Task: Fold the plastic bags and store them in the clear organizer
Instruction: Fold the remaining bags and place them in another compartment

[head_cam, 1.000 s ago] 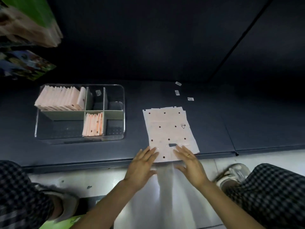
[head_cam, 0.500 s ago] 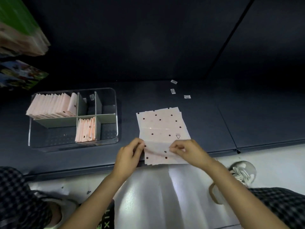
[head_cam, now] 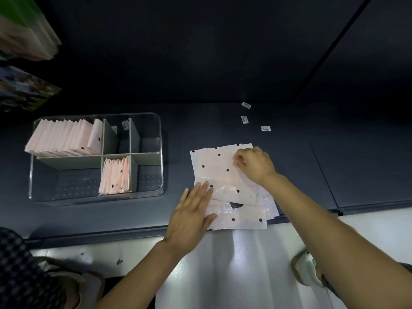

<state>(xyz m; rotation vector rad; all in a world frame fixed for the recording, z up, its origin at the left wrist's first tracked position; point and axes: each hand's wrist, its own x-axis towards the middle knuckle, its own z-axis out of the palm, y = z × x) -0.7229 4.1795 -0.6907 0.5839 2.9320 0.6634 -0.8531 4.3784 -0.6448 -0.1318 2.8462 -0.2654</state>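
A stack of pink plastic bags with dark dots lies on the dark shelf near its front edge. The top bag's near part is folded up over the stack. My left hand lies flat with straight fingers on the stack's lower left. My right hand pinches the folded bag's far edge near the stack's upper right. The clear organizer stands to the left; folded pink bags fill its back left compartment and a few more folded bags stand in a front middle one.
Three small white labels lie on the shelf behind the stack. Packaged goods hang at the upper left. My checked-trousered knees and a white shoe are on the pale floor below the shelf edge.
Both hands lifted the top bag's near edge and folded it away from me. My right hand carried the edge to the far right; my left hand flattened onto the stack.
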